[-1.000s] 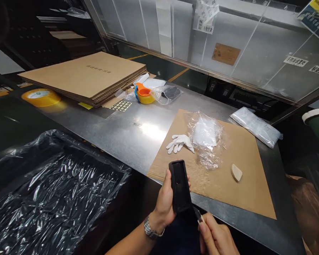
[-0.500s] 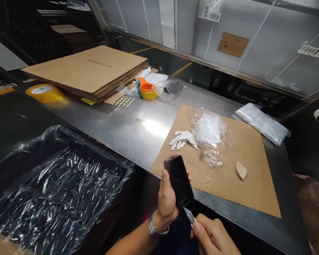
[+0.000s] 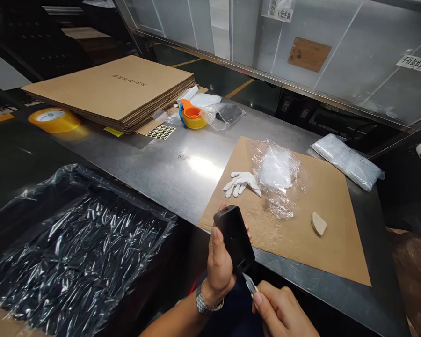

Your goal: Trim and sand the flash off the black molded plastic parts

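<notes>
A black, tray-like plastic part [image 3: 233, 238] with a raised rim is tilted in front of the table edge. My left hand [image 3: 220, 262] is wrapped round it, thumb on the near side and fingertips showing past the far side. A knife [image 3: 250, 283] with a pointed metal blade is pinched in my right hand [image 3: 279, 306], its tip close to the lower end of the black part. Whether the tip touches it I cannot tell. Beyond my hands, a white glove [image 3: 242, 183] lies on a cardboard sheet [image 3: 331, 196].
On the cardboard are a clear bag with white contents [image 3: 275, 172] and a beige piece [image 3: 318, 223]. Behind lie stacked cardboard [image 3: 115, 89], tape rolls [image 3: 54, 120] and a plastic packet [image 3: 349, 161]. A black-lined bin [image 3: 84, 252] stands at left.
The black part has tipped slightly and shifted a little left in my left hand. The view has moved slightly; the knife stays close to the part's lower end.
</notes>
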`<state>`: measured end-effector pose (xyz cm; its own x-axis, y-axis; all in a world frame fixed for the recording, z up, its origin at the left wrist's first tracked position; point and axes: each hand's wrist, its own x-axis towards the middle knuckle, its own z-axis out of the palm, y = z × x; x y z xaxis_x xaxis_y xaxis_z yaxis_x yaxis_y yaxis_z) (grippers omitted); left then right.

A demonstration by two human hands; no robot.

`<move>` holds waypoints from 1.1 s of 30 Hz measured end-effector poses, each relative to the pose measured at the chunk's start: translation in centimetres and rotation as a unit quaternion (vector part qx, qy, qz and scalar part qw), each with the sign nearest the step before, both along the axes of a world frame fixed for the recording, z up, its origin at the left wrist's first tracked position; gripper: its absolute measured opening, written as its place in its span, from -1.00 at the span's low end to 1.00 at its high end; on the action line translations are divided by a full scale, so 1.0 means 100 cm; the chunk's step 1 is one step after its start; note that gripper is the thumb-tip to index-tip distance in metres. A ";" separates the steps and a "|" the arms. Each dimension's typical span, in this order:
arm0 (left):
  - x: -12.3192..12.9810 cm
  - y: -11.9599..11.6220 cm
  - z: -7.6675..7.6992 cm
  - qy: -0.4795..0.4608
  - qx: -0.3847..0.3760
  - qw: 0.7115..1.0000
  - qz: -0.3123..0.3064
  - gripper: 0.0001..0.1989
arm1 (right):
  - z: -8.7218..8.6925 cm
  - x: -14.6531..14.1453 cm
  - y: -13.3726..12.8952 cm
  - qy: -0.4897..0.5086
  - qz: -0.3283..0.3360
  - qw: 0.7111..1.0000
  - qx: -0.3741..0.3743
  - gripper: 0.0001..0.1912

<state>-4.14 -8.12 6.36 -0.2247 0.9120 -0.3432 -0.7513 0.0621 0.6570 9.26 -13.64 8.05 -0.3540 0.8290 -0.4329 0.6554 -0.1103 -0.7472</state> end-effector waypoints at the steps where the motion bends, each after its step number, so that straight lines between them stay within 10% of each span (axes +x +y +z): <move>1: 0.000 0.000 -0.001 0.002 0.003 1.000 0.005 -0.37 | 0.001 0.000 0.001 -0.007 0.014 1.000 -0.009 -0.56; 15: 0.004 -0.003 -0.010 0.028 0.022 0.997 0.071 -0.37 | -0.005 -0.004 0.003 0.008 0.034 0.998 -0.045 -0.49; 20: 0.007 0.000 -0.005 0.005 0.027 0.992 0.119 -0.38 | -0.008 -0.003 -0.004 -0.014 0.022 0.991 0.134 -0.55; 26: 0.008 0.004 0.005 -0.020 0.069 0.982 0.175 -0.50 | -0.007 -0.005 -0.006 -0.123 0.063 0.856 0.497 -0.72; 33: 0.007 0.005 0.004 0.000 0.108 0.972 0.207 -0.59 | -0.006 -0.012 -0.004 -0.219 0.097 0.769 0.592 -0.75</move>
<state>-3.41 -7.66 6.79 -0.5880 0.7940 -0.1545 -0.6828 -0.3847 0.6211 8.02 -14.09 7.42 -0.5562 0.6836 0.4727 0.7909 0.6101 0.0483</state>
